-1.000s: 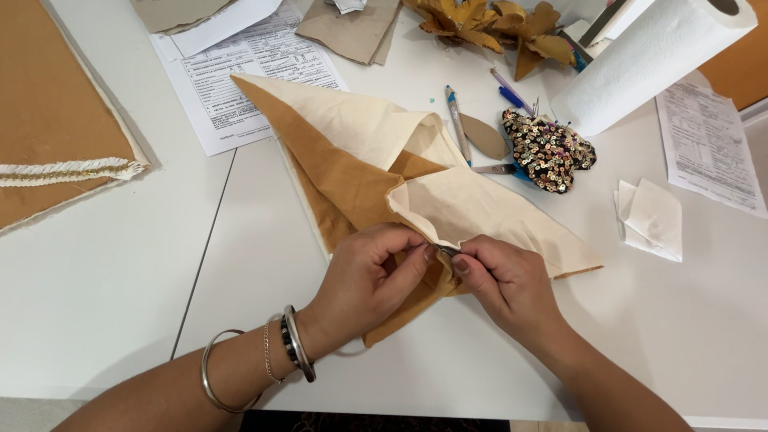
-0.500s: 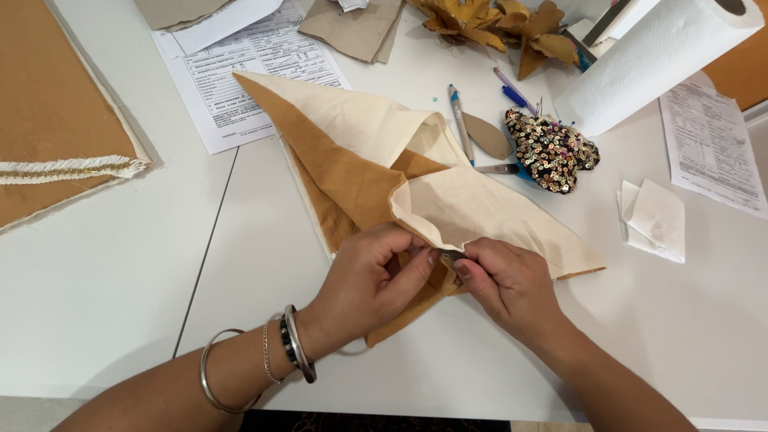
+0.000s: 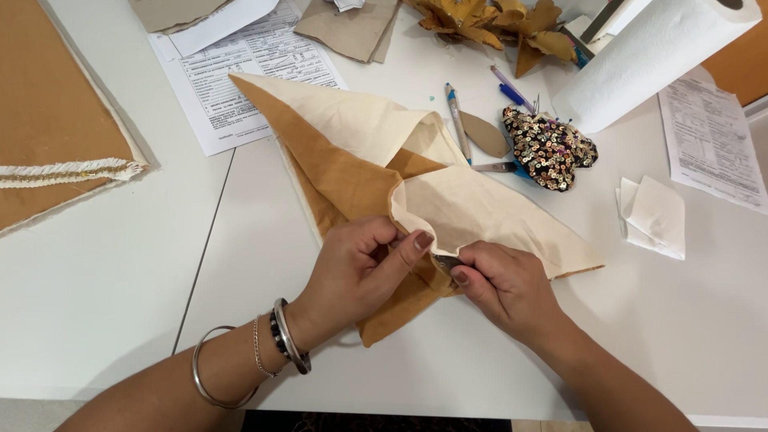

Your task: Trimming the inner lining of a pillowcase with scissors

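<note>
Two-layer fabric piece (image 3: 352, 172), cream over tan, flat on white table (image 3: 120, 280). Left hand (image 3: 360, 268) pinching cream edge; right hand (image 3: 500, 280) closed on same edge, small dark tool between fingertips. Probably light, limp, creases easily; best gripped at edge.
</note>
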